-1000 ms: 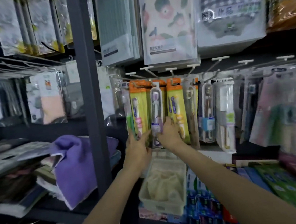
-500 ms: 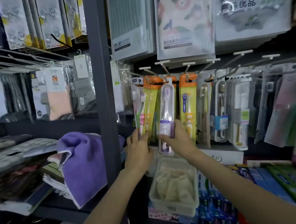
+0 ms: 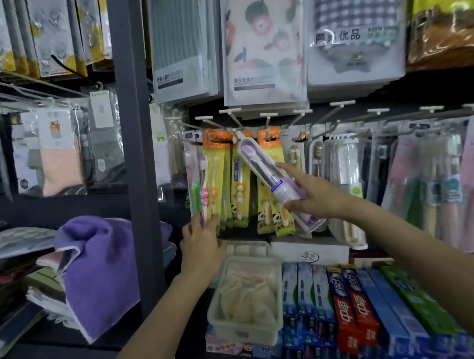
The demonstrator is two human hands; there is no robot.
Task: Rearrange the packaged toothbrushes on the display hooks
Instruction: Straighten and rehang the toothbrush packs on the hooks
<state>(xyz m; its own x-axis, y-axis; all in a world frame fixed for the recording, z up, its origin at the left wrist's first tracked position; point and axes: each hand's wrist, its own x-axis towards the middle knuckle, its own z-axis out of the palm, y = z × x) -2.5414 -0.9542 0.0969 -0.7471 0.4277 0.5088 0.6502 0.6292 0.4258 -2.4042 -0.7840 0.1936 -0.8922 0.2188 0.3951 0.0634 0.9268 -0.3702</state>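
A clear-packed purple toothbrush (image 3: pixel 260 166) hangs by its top from a white hook (image 3: pixel 230 115) and tilts down to the right. My right hand (image 3: pixel 312 197) grips its lower end, index finger stretched along the pack. My left hand (image 3: pixel 204 241) holds the bottom of the leftmost packs, a clear pack with pink and green brushes (image 3: pixel 198 189) and a yellow-orange pack (image 3: pixel 215 178). More yellow-orange packs (image 3: pixel 271 181) hang behind the tilted one.
Other toothbrush packs (image 3: pixel 346 173) fill the hooks to the right. A dark upright post (image 3: pixel 138 146) stands left of the display, with a purple towel (image 3: pixel 92 264) beside it. Below are a white basket (image 3: pixel 245 324) and toothpaste boxes (image 3: pixel 361 312). Packaged towels (image 3: pixel 261 36) hang above.
My right hand has swung the purple pack's lower end out to the right, so it now tilts from its hook. My left hand stays at the bottoms of the leftmost packs.
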